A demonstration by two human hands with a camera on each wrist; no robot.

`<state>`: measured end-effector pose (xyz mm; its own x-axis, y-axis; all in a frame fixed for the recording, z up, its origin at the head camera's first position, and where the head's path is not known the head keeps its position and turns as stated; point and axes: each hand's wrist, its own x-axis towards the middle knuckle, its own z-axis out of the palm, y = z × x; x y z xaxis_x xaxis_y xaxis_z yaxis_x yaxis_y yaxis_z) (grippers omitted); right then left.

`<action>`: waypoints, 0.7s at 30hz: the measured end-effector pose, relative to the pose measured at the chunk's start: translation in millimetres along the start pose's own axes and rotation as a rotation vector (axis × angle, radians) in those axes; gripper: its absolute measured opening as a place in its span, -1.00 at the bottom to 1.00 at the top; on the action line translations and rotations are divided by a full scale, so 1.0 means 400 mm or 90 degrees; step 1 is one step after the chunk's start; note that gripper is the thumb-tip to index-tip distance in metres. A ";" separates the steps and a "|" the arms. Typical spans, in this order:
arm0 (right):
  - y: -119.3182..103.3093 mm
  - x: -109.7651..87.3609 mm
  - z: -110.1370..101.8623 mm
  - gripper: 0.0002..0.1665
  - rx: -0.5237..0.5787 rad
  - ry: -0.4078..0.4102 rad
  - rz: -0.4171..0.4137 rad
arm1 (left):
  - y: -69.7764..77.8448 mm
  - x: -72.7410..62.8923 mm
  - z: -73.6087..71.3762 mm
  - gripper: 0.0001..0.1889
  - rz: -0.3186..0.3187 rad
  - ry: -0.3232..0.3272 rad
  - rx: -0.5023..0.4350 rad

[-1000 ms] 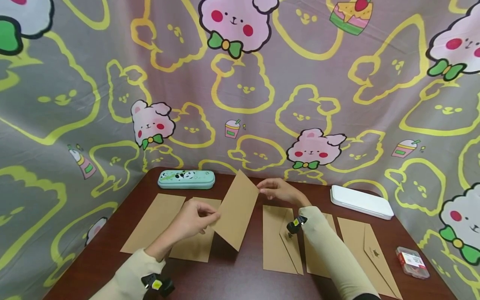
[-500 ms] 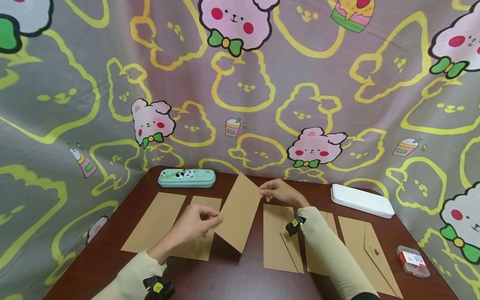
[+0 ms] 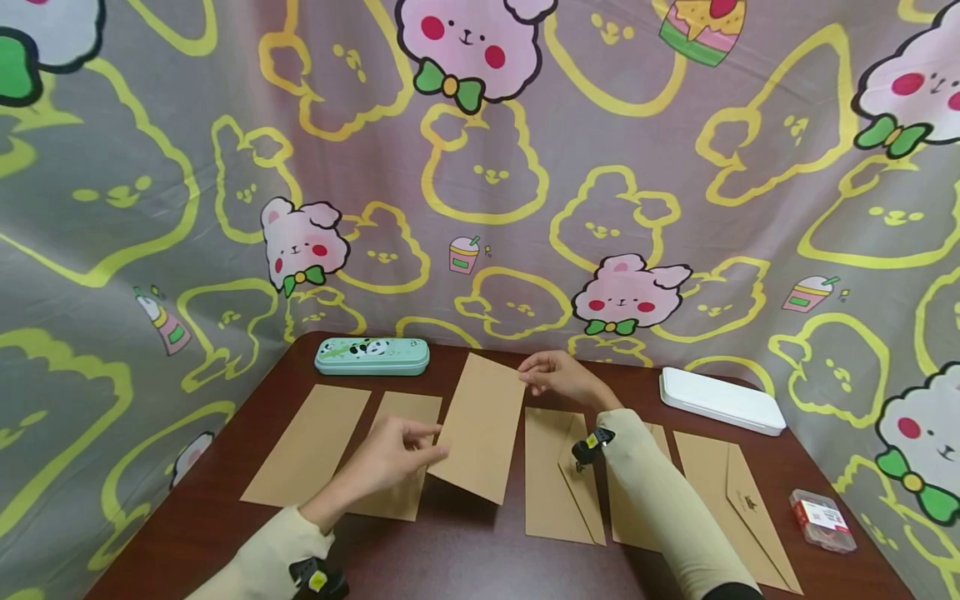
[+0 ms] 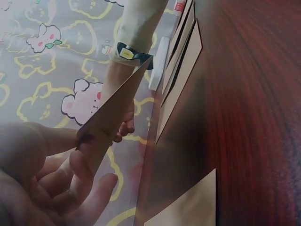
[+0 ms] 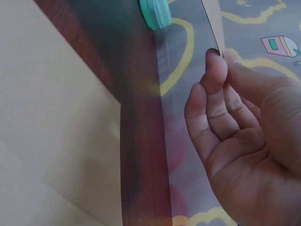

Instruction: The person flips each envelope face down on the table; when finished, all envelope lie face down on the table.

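Observation:
A brown paper envelope (image 3: pixel 482 433) is held up off the table between both hands, its plain side toward the head view. My left hand (image 3: pixel 386 458) pinches its left edge between thumb and fingers; the left wrist view shows the envelope (image 4: pixel 113 113) nearly edge-on. At the upper right edge my right hand (image 3: pixel 558 379) pinches it with thumb and index finger, and the other fingers curl loosely in the right wrist view. Two plain-side envelopes, an outer one (image 3: pixel 307 446) and an inner one (image 3: pixel 408 408), lie to the left, the inner partly behind my left hand.
On the right lie three envelopes showing flaps: a near one (image 3: pixel 547 492), a middle one (image 3: pixel 633 508) partly under the right sleeve, and an outer one (image 3: pixel 750 533). A mint panda tin (image 3: pixel 371 358), a white case (image 3: pixel 723 402) and a small clear box (image 3: pixel 822 521) stand around them.
The held envelope has turned from slanting to facing the head view more squarely, its top corner lower and its bottom corner farther right. Both hands keep their pinch.

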<state>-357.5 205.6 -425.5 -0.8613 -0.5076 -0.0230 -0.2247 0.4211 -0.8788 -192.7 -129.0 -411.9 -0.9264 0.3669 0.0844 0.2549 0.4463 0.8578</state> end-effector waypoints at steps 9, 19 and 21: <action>-0.015 -0.002 0.002 -0.71 -0.010 0.023 0.000 | 0.001 -0.011 0.015 -0.52 0.003 -0.046 0.038; -0.023 0.003 0.019 -0.74 -0.046 0.023 -0.003 | -0.005 -0.024 0.033 -0.50 -0.005 -0.086 0.035; -0.024 0.006 0.023 -0.75 -0.060 0.024 -0.009 | -0.006 -0.022 0.034 -0.48 -0.009 -0.092 0.036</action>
<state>-353.2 193.6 -421.6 -0.8740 -0.4859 0.0086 -0.2769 0.4834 -0.8304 -181.2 -122.3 -421.7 -0.8816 0.4720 -0.0047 0.2610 0.4959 0.8282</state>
